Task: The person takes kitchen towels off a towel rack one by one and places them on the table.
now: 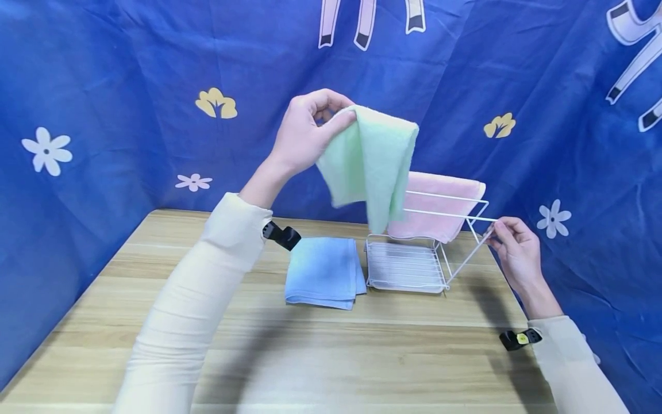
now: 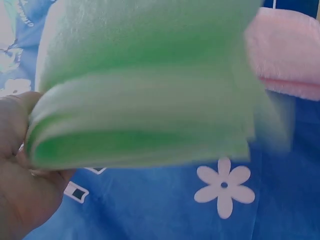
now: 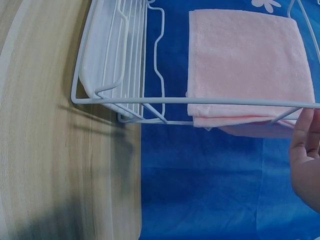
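My left hand [image 1: 309,131] pinches a light green towel [image 1: 389,155] by its upper left edge, thumb in front. The towel hangs in loose folds in the air, above and in front of the left part of a white wire rack. In the left wrist view the green towel [image 2: 150,95] is blurred. My right hand [image 1: 517,253] holds the upper right corner of the rack [image 3: 175,101]. A pink towel [image 1: 431,184] drapes over the rack's upper rails. A folded blue cloth [image 1: 320,267] lies on the table, left of the rack.
The wooden table [image 1: 331,356] carries the rack near its back right edge. A white tray [image 1: 405,284] forms the rack's bottom under thin bars. Blue curtain [image 1: 258,69] with flower prints hangs behind and at both sides.
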The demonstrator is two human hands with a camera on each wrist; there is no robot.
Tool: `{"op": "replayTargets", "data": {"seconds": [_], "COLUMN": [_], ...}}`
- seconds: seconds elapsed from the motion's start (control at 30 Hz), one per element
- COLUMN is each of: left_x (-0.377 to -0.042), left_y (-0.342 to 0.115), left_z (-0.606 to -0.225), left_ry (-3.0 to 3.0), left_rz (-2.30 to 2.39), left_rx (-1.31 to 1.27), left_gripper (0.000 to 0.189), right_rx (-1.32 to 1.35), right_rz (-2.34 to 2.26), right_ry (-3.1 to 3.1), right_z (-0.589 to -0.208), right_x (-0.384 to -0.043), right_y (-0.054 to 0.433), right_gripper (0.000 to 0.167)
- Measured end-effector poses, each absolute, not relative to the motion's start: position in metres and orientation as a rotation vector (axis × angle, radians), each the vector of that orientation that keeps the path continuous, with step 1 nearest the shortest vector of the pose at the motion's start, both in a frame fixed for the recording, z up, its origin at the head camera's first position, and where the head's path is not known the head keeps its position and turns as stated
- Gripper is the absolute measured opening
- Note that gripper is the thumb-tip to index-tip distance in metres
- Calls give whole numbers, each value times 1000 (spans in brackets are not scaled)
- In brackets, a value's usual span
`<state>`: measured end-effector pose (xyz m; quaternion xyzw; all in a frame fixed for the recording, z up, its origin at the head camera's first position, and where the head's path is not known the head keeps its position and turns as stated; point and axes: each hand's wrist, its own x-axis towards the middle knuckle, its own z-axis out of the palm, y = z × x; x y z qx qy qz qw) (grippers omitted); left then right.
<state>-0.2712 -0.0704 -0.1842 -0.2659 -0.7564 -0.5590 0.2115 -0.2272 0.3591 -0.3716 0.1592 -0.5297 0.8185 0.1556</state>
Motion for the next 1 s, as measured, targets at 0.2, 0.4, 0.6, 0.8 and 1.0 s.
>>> {"op": "replayTargets", "data": {"seconds": [0.2,0.4,0.6,0.8,1.0], "left_x": [-268,-264,-259,-254,-248], "left_y": [-83,-97,-111,-126,-141], "left_z": [-188,-195,-203,-213,-225], "left_ry": [-2221,-2301,-2362,-2440,-2507], "left_rz": [-1379,-1275,-1204,-1141,-1073], "left_rx": [-728,-700,-678,-693,-719], "left_gripper": [17,17,18,18,18], "right_rx": [452,458,465,461,451], "right_rz": [2340,2353,2371,2379,2373], "right_ry": [-1519,-1505,-1478,-1475,-1480], "right_z": [-371,-371,-371,-371,-371], "right_x": [-227,-226,-226,-226,-227], "right_y": [359,359,358,358,358], "right_gripper": [16,17,18,17,16]}}
